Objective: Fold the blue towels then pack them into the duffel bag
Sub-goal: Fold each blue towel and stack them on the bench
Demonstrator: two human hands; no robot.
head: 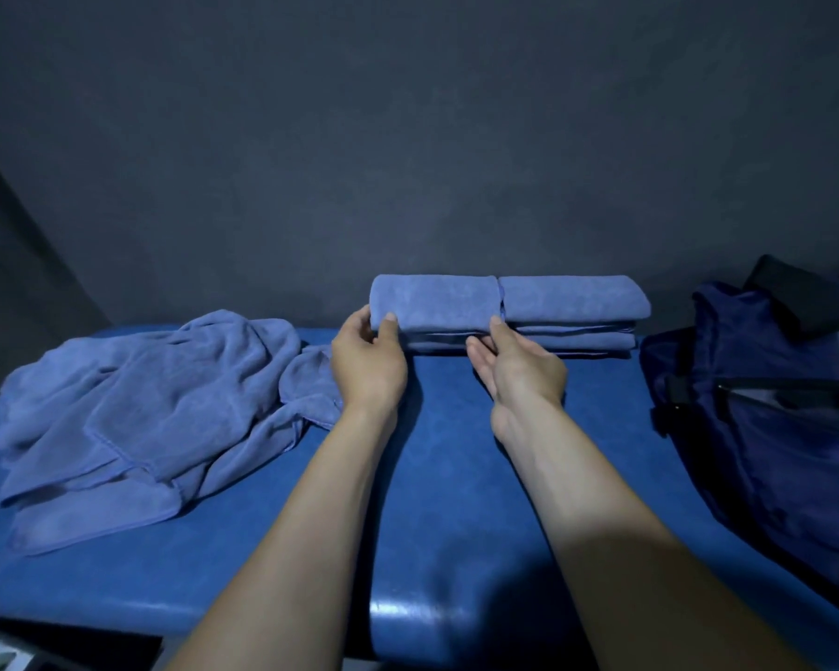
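- Dark grey wall [408, 138] backs a padded blue bench [262, 549] with a glossy surface; lighting is dim.
- Folded blue towels [572, 302]: one stack at the far edge of the bench, against the wall. At least three layers show at its right end; the exact count cannot be told.
- Top towel [437, 302]: one, lying on the left part of the stack, its right edge meeting the neighbouring fold near the stack's middle.
- Unfolded blue towels [141, 418]: one crumpled heap on the left of the bench, well apart from the stack. How many pieces it contains cannot be told; several hemmed edges are visible.
- Duffel bag [771, 428]: one, dark navy, slumped at the right end of the bench, just beside the stack. A zip opening gapes on its near side, and a black strap pad [795, 302] lies across its top.
- Your left hand [366, 360]: fingers curled around the left end of the top towel, thumb on its front face, gripping it.
- Your right hand [519, 365]: thumb pressed to the front of the top towel near the middle seam, fingers tucked under it, pinching the fold.
- Labels, brands, writing: nothing legible on towels, bag or bench.
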